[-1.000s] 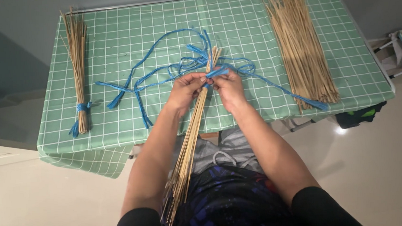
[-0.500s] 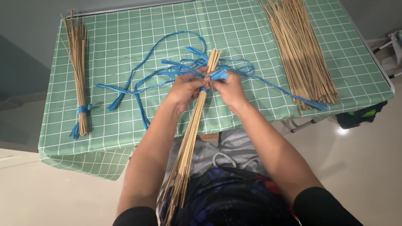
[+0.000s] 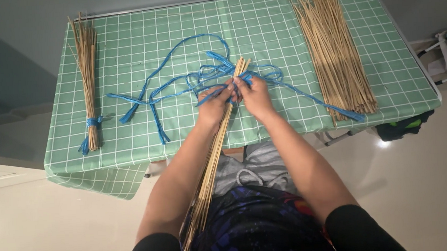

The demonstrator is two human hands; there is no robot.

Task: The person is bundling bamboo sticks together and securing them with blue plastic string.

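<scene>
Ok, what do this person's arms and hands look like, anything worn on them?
Both arms are bare from the wrist to above the elbow, where short black sleeves begin. The left hand and the right hand are bare: no gloves, and no rings, watch or bracelets that show. No markings can be made out on either arm.

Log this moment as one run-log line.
left hand: grips stick bundle | right hand: pinches blue strip at bundle | table: tied bundle, loose sticks
</scene>
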